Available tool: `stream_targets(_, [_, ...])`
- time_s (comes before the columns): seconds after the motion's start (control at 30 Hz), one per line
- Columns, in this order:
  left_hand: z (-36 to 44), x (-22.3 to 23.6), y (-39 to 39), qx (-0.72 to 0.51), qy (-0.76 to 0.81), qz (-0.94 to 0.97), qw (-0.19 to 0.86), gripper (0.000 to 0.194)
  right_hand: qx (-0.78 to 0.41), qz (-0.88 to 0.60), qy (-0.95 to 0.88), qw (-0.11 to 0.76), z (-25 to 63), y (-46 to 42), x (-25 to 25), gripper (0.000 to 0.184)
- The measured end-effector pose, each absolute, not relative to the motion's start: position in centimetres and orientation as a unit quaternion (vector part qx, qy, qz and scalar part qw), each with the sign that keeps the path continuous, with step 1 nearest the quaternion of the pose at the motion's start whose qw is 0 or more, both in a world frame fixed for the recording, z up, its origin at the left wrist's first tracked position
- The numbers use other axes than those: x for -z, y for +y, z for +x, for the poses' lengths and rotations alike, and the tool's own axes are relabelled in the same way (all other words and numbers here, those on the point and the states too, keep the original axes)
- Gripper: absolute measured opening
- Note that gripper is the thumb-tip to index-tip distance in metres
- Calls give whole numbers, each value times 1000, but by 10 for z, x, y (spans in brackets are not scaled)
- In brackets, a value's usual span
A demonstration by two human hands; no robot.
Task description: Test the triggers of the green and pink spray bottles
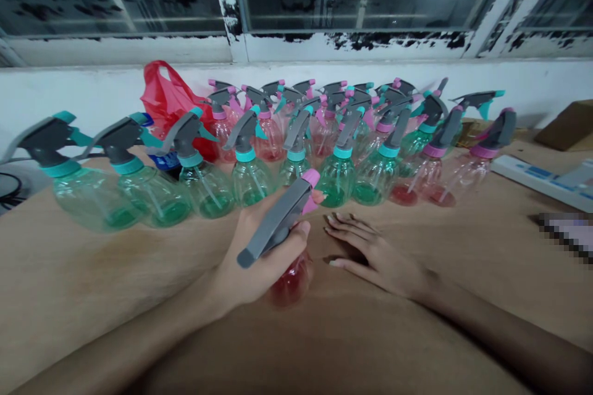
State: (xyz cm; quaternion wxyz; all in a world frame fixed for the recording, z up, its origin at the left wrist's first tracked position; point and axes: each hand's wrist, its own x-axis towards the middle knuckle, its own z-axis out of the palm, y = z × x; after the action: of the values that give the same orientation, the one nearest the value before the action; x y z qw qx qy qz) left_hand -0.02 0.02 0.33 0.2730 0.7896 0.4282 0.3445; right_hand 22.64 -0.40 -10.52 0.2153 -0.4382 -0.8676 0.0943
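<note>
My left hand (259, 253) is wrapped round the neck of a spray bottle (293, 281) with a red-pink body, a grey sprayer head and a pink nozzle and trigger. The bottle is at the front middle of the table, its nozzle pointing away from me to the right. Part of its neck is hidden by my fingers. To the right of it, my right hand (375, 253) rests palm down near the tabletop with fingers stretched out, holding nothing. Just beyond both hands stands a row of green spray bottles (337, 182) with grey heads and teal collars.
More pink-collared spray bottles (273, 142) crowd behind the front row, and pink ones (445, 188) end it at right. A red plastic bag (169, 95) stands at back left. A white power strip (542, 179), a phone-like object (567, 233) and a cardboard box (567, 125) lie right.
</note>
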Motion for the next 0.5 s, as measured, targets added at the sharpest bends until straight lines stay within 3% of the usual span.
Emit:
stream_targets(0.3, [0,-8,-1,-346,430,786,278,8,-91,-444,-867,208,226,-4,105,54])
stream_targets(0.5, [0,-11,3,-329,419,802,268,8,-91,-436,-868,218,226,-4,106,54])
